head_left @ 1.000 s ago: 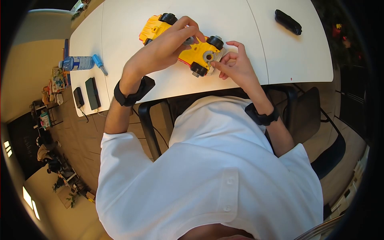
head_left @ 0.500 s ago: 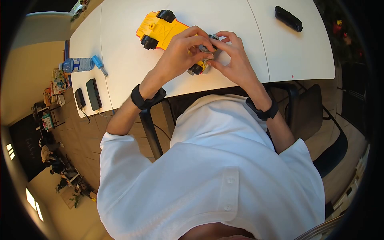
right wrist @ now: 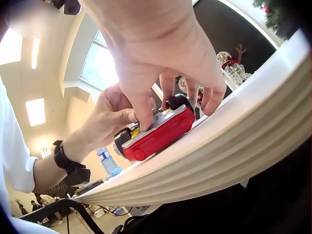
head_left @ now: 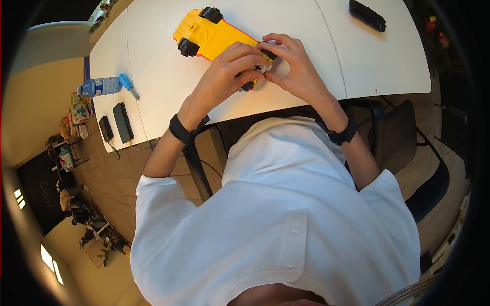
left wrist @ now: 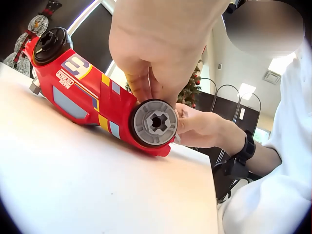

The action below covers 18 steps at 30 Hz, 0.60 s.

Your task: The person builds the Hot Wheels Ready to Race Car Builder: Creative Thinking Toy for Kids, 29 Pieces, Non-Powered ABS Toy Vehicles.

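A toy car lies upside down on the white table, its yellow underside (head_left: 217, 43) up; its red side (left wrist: 73, 87) and a grey-hubbed wheel (left wrist: 155, 123) show in the left wrist view. My left hand (head_left: 223, 74) pinches a small grey part (head_left: 260, 68) over the underside at the car's near end; fingers partly hide it. Opposite it, my right hand (head_left: 298, 69) grips that end, thumb by the grey part and fingers around the far wheel (right wrist: 179, 102). The thumb touches the grey edge above the red body (right wrist: 161, 139) in the right wrist view.
On the white table (head_left: 306, 92) are a black case (head_left: 367, 16) at the far right, and a water bottle (head_left: 102, 86), a blue-capped item (head_left: 128, 85) and two dark devices, one a phone (head_left: 123, 122), at the left. A chair (head_left: 395, 135) stands at the right.
My left hand has moved down and right to the car's near end, and my right hand has closed in around it. The car has shifted slightly up and left.
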### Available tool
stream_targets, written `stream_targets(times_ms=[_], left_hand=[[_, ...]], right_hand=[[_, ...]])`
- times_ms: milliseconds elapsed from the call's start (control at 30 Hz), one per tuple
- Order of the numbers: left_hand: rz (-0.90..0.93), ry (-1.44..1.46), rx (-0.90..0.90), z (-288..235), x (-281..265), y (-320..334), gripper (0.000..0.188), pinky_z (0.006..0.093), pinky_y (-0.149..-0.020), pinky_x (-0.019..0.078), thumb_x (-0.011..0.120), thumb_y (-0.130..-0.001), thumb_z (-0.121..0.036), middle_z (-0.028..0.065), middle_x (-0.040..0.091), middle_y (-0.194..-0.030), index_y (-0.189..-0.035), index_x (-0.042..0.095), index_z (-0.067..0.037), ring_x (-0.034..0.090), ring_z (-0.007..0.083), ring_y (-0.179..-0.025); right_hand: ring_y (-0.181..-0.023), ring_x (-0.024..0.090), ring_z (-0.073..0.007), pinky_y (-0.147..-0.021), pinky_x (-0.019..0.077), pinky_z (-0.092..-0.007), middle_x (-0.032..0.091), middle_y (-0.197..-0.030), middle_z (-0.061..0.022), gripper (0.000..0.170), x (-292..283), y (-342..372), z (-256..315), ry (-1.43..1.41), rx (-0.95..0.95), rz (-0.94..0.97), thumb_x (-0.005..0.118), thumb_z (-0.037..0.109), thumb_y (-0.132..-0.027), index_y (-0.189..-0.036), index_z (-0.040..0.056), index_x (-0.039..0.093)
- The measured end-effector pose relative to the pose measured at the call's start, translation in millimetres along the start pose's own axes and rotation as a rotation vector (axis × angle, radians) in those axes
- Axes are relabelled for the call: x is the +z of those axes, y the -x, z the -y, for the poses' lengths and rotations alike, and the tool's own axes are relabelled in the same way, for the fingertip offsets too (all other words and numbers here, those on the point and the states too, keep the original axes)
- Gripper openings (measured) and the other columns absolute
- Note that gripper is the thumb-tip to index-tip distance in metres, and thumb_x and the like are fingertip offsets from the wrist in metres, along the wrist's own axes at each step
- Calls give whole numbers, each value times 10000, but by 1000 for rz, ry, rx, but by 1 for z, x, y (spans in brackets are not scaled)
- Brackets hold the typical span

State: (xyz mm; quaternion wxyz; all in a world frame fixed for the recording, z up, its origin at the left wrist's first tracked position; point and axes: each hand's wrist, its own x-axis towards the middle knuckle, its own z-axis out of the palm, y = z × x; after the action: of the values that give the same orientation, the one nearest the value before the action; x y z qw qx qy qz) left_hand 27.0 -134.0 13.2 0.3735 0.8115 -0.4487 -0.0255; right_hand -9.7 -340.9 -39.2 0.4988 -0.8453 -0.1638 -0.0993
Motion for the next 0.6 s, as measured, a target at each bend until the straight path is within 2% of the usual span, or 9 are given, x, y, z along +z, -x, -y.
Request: stream_targets(times_ms=[33, 67, 133, 267, 333, 467, 567, 600], left_hand=[[-30, 54, -88, -4, 1, -1, 350, 385, -852, 572, 778, -765, 55, 68, 684, -1088, -1090, 692, -44, 659, 286, -1028], [-30, 54, -88, -5, 0, -1, 350, 385, -852, 572, 778, -765, 55, 68, 684, -1088, -1090, 692, -44, 659, 286, -1028], [88, 145, -15, -6, -4, 0, 361, 330, -770, 530, 750, -749, 73, 75, 658, -1055, -1082, 668, -42, 634, 313, -1048], [99, 220, 69, -16, -18, -4, 385, 348, -799, 487, 744, -767, 49, 67, 646, -1094, -1124, 659, -66, 612, 299, -1067], [-49, -317, -20, -28, -15, -7, 366, 382, -861, 437, 791, -763, -45, 49, 630, -1123, -1106, 670, -83, 590, 274, -1052], [38, -473, -142, -21, -2, 0, 271, 381, -896, 398, 790, -805, -74, 23, 641, -1065, -1060, 704, -111, 590, 234, -1017], [41, -367, -102, -18, -2, -2, 313, 421, -887, 377, 794, -779, -85, 27, 626, -1121, -1074, 689, -99, 579, 250, -1036], [117, -464, 53, -20, -8, -3, 285, 425, -883, 370, 799, -792, -104, 16, 637, -1102, -1059, 703, -119, 585, 237, -1031]], right_hand=[[-1222, 501, -332, -1031, 480, -433, 570, -1325, -73, 597, 0, 0, -1, -1, -1, 0, 874, 102, -696, -1261, 151, 689], [-1226, 503, -329, -1036, 477, -431, 576, -1323, -75, 601, 1, 0, -2, 4, 6, -7, 879, 111, -694, -1263, 150, 690], [-1230, 505, -326, -1041, 474, -428, 583, -1320, -76, 606, 1, 0, -4, 11, 14, -16, 885, 120, -692, -1265, 148, 690], [-1230, 513, -317, -1048, 471, -421, 583, -1313, -74, 609, 0, 2, -5, 3, 31, -7, 892, 140, -693, -1269, 146, 694], [-1228, 515, -313, -1046, 474, -418, 584, -1309, -75, 607, 1, 1, -3, -2, 27, -2, 892, 145, -695, -1269, 146, 695], [-1222, 518, -311, -1038, 480, -416, 585, -1305, -73, 600, -1, 0, -5, 17, 19, 19, 883, 132, -700, -1270, 146, 694], [-1216, 521, -313, -1031, 486, -414, 584, -1305, -68, 607, 0, -1, -7, 9, 15, 15, 876, 119, -702, -1279, 151, 688], [-1213, 522, -315, -1028, 489, -413, 584, -1305, -66, 614, 0, 1, -8, 2, 7, 18, 872, 112, -704, -1286, 154, 684]])
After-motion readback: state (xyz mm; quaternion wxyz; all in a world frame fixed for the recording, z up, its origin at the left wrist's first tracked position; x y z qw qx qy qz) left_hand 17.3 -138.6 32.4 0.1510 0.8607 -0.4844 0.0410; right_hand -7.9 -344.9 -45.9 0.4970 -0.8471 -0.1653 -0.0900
